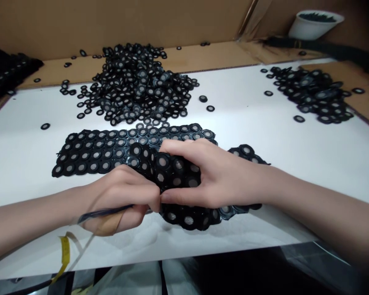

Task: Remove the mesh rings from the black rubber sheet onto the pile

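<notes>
At the far left, a dark stack (9, 73) of the same studded stuff sits on the cardboard, and a lone ring (45, 126) lies on the white tabletop (240, 110) nearer in. Below, a yellow tag (64, 250) hangs by the near edge, beside a pale strap. The left hand (119, 200) comes in from that side with its fingers curled closed, knuckles up against the edge of the folded sheet; from here I can't tell what is pinched inside, though a thin dark cord (106, 212) runs across it. Just beyond that hand lies a flat sheet (92, 155) of black rings with grey centres, set in neat rows. Behind it rises a big heap of loose rings (138, 82), spilling from the white surface back onto the cardboard. In the middle, the folded sheet (176, 168), black and ringed too, is bent over on itself in front of the flat one and partly over it. The right hand (209, 176) grips it between thumb and fingers, the thumb tip meeting the left hand. Farther right, a smaller pile of rings (316, 96) lies near the table's edge, and behind it a white tub (313, 28) stands with dark bits in it.
</notes>
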A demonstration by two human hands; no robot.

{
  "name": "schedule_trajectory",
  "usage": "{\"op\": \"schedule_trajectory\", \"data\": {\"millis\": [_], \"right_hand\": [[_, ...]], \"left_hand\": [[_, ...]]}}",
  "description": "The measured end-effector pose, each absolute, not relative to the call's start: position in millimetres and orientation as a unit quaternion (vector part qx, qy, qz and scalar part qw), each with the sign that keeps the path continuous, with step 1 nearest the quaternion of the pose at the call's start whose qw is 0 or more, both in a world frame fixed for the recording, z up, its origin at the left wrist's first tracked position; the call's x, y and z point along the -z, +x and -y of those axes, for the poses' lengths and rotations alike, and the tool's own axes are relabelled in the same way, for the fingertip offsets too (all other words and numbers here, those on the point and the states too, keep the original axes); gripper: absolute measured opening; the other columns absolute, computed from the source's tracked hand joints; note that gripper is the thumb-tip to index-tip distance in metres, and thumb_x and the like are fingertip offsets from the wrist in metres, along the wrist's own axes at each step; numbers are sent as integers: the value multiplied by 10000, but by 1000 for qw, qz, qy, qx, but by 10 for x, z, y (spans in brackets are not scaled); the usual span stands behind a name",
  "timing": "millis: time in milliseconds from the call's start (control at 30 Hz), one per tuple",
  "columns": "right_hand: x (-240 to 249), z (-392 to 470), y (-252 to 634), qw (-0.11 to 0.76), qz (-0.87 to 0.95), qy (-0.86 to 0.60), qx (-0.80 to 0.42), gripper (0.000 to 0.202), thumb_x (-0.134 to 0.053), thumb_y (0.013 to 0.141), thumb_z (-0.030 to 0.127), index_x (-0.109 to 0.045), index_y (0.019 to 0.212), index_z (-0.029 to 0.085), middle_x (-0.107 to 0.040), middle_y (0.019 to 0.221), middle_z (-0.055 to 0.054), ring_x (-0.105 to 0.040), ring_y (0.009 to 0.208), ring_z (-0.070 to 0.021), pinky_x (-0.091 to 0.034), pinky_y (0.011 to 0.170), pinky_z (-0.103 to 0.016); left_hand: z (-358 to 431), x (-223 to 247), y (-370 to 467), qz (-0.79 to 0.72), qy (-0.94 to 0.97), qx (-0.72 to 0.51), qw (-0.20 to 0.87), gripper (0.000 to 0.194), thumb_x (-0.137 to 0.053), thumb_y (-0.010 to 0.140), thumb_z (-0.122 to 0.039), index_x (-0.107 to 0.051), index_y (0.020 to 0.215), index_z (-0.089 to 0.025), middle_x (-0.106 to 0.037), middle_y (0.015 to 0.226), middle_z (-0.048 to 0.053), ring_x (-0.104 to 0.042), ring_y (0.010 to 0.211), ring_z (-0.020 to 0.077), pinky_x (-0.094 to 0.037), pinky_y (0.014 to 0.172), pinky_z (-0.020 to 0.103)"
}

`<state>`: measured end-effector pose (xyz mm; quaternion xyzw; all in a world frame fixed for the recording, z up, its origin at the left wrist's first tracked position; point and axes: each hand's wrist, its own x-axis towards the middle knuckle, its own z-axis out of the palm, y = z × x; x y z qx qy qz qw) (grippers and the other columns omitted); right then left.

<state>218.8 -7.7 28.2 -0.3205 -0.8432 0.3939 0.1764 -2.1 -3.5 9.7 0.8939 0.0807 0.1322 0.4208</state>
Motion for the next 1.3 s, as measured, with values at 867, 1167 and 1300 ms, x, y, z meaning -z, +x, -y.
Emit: {"op": "schedule_trajectory", "data": {"millis": [867,1167,1300], "right_hand": [[-293,96,2167,151,838,-360,-380,300,-673,746,404,-497,879,200,-587,744,27,-548,700,-148,-405,619,-266],[-283,86,2159,157,837,-354,-387,284,-670,752,390,-492,861,197,-579,730,30,-543,680,-138,-403,609,-264],[-289,93,2162,156,838,-357,-382,299,-675,747,395,-497,885,198,-581,736,27,-546,686,-142,-401,609,-264]], "left_hand": [[51,-112,22,-85,891,-158,417,159,-389,784,-111,-532,819,-170,-508,582,-15,-452,502,113,-353,498,231],[56,-109,7,-91,889,-147,423,150,-391,789,-120,-526,827,-174,-502,589,-21,-446,514,112,-349,505,233],[55,-104,6,-91,891,-148,420,158,-391,782,-105,-524,829,-176,-498,594,-22,-443,517,113,-346,506,236]]}}
